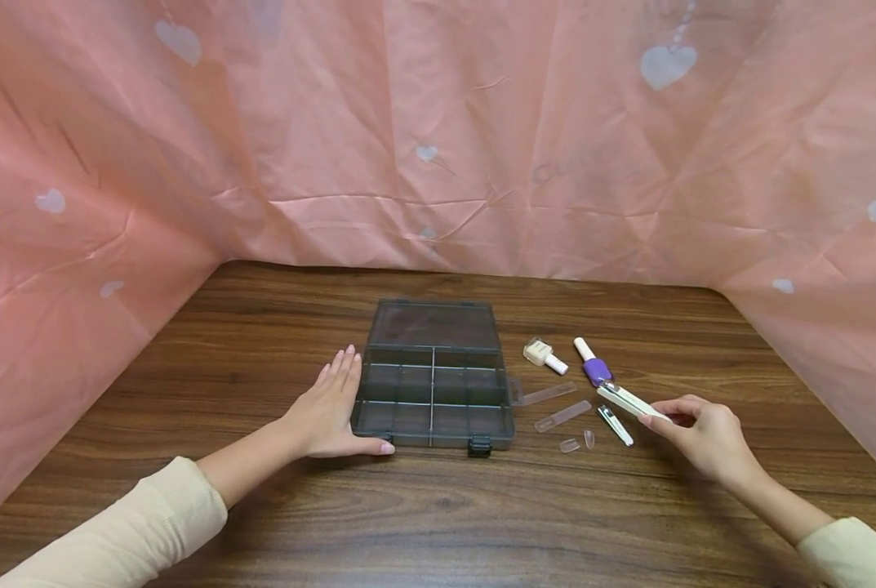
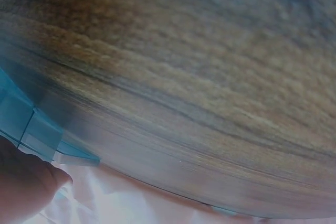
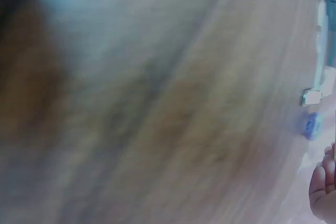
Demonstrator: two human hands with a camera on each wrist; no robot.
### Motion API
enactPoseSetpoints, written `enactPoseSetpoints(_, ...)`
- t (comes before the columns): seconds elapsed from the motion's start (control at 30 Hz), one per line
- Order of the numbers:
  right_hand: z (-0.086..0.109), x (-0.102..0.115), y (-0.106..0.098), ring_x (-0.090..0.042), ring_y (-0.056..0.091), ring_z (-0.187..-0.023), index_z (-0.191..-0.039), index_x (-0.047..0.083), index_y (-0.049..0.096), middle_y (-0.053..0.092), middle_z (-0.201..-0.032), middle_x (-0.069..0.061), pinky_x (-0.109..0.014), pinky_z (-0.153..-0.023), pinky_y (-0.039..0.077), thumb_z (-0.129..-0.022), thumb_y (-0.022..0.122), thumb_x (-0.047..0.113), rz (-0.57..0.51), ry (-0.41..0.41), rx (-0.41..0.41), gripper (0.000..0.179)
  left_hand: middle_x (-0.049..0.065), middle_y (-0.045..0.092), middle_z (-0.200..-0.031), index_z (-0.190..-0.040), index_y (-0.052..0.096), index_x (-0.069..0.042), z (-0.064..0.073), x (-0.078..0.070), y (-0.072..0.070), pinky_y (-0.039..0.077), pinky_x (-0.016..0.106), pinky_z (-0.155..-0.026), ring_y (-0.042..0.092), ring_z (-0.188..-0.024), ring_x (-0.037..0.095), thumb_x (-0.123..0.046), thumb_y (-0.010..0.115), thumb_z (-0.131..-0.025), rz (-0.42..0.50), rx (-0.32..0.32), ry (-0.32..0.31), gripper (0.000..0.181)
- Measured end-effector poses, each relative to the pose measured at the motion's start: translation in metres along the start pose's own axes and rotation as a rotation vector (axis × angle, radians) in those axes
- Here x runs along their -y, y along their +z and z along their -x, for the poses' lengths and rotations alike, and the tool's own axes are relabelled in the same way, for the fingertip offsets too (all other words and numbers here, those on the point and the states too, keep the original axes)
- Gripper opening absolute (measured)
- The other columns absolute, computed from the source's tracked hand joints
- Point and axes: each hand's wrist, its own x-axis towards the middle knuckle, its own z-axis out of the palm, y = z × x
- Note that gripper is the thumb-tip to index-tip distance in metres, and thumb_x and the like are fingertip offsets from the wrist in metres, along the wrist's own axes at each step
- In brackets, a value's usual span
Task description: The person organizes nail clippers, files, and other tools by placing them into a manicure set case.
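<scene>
A dark translucent compartment box lies with its lid folded back. Along its left side my left hand rests with straight fingers, the thumb stretched along the front edge. In the left wrist view, that thumb shows beside a corner of the box. My right hand pinches one end of a large white nail clipper. The clipper's far end overlaps the purple nail polish bottle in the head view. Just below it lies a smaller nail clipper.
Between box and right hand lie a cream nail polish bottle, two clear plastic strips and two small clear nail tips. A pink curtain with white hearts surrounds the wooden table at the back and sides.
</scene>
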Motion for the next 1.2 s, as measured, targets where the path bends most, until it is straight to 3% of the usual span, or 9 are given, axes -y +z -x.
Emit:
enactPoseSetpoints(0.47,-0.019,0.031,0.007,0.005,0.044,-0.061,-0.087,0.002,0.073,0.06,-0.072,0.014,-0.017,-0.05,0.038,-0.076,0.075,0.013,-0.099,-0.098,0.015,0.015,0.03,0.01,-0.151,-0.143,0.014,0.012,0.001,0.0,0.001,0.019,0.053,-0.114,0.01,-0.142,0.041,-0.073,0.062,-0.064,0.011,0.006,-0.011,0.126)
enactPoseSetpoints(0.83,-0.033,0.053,0.025,0.003,0.045,-0.063,-0.088,-0.001,0.072,0.066,-0.082,-0.009,-0.016,-0.052,0.04,-0.077,0.073,0.009,-0.185,-0.13,0.084,0.015,0.031,0.01,-0.151,-0.143,0.014,0.012,0.001,0.0,-0.001,0.02,0.053,-0.113,0.01,-0.142,0.042,-0.072,0.062,-0.065,0.005,0.009,-0.006,0.125)
enactPoseSetpoints(1.2,-0.049,0.079,0.044,-0.003,0.044,-0.063,-0.09,-0.003,0.071,0.063,-0.079,-0.009,-0.017,-0.052,0.039,-0.077,0.073,0.009,-0.227,-0.141,0.169,0.018,0.03,0.01,-0.151,-0.144,0.013,0.012,0.0,-0.001,-0.001,0.02,0.052,-0.114,0.01,-0.142,0.041,-0.072,0.062,-0.066,0.016,0.026,-0.011,0.125)
